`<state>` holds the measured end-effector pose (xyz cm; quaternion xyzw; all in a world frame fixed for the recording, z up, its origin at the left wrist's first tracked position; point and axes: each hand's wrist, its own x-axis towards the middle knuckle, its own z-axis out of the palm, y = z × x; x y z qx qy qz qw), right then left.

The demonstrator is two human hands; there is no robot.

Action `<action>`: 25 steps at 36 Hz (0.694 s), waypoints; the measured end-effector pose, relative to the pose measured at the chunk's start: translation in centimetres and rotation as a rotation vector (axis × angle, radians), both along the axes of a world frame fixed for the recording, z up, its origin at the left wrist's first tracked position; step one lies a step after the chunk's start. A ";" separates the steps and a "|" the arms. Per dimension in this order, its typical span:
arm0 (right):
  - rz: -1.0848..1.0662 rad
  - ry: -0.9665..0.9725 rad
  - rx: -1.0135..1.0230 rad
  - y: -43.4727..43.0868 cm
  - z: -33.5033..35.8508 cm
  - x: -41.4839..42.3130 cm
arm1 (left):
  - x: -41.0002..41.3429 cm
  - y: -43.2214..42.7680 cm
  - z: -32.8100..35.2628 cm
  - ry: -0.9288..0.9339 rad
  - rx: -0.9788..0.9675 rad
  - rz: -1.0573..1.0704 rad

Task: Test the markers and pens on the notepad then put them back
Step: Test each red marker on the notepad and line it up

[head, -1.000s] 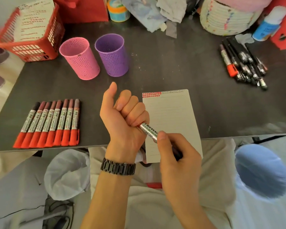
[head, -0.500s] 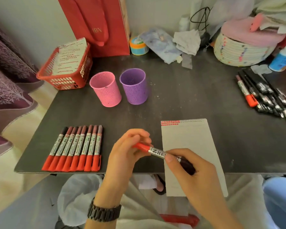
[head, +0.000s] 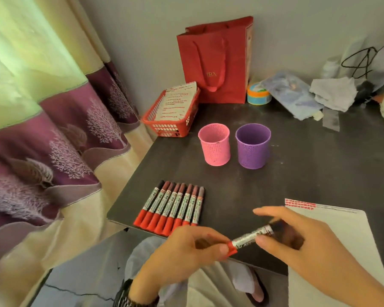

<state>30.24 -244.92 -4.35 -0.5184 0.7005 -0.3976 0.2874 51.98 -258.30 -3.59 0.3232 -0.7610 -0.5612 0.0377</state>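
I hold one red-capped marker over the table's front edge. My left hand pinches its red cap end. My right hand grips the dark barrel end, thumb on the silver label. A row of several matching red markers lies side by side to the left, just beyond my left hand. The white notepad lies at the right, partly under my right hand and overhanging the table edge. A pink mesh cup and a purple mesh cup stand upright behind.
The dark table ends at left beside a purple and cream curtain. A red basket with paper sits on the far left corner, a red gift bag behind it. Cloths and clutter fill the back right.
The view has swung left and up, so the black pens on the right are out of sight. Both hands moved left with the marker, away from the notepad toward the marker row.
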 end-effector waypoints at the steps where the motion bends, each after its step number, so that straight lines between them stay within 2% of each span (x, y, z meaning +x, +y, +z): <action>1: -0.001 -0.005 0.004 -0.7 0.1 0.3 | 0.8 -0.3 0.2 0.010 -0.017 0.051; 5: -0.049 0.002 0.044 -3.4 -0.5 1.2 | 4.3 -2.2 -0.2 -0.033 -0.298 0.339; 9: -0.051 0.198 0.164 -5.8 -1.7 2.0 | 8.0 -4.9 -0.8 -0.082 -0.545 0.640; 13: 0.006 0.381 0.258 -7.6 -3.2 2.6 | 10.3 -7.7 -1.8 -0.126 -0.618 0.812; 18: 0.032 0.566 0.260 -8.2 -5.9 2.9 | 11.4 -9.9 -4.0 -0.278 -0.663 0.827; 22: 0.038 0.571 0.260 -8.1 -6.7 2.6 | 11.2 -10.3 -5.3 -0.366 -0.685 0.772; 25: 0.043 0.571 0.258 -8.1 -6.7 2.5 | 10.9 -10.1 -5.8 -0.362 -0.672 0.771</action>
